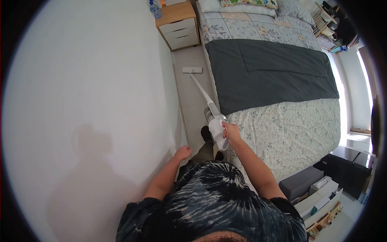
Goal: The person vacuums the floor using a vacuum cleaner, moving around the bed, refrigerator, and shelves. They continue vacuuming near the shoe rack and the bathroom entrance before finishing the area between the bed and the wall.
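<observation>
A white and grey cordless stick vacuum cleaner (217, 128) slants across the narrow strip of floor, its handle wrapped by the fingers of my right hand (231, 132). Its tube leads forward to a flat white floor head (192, 70), which lies on the tiles a little short of the bedside cabinet. My left hand (183, 152) hangs close to the white wall, fingers curled into a loose fist, and I see nothing in it.
The bed (282, 129), with a dark grey blanket (270, 74) across it, borders the floor strip (189, 92) on the right. A white wall (100, 80) bounds the left. A wooden bedside cabinet (177, 28) stands at the far end, a water bottle (155, 10) on top.
</observation>
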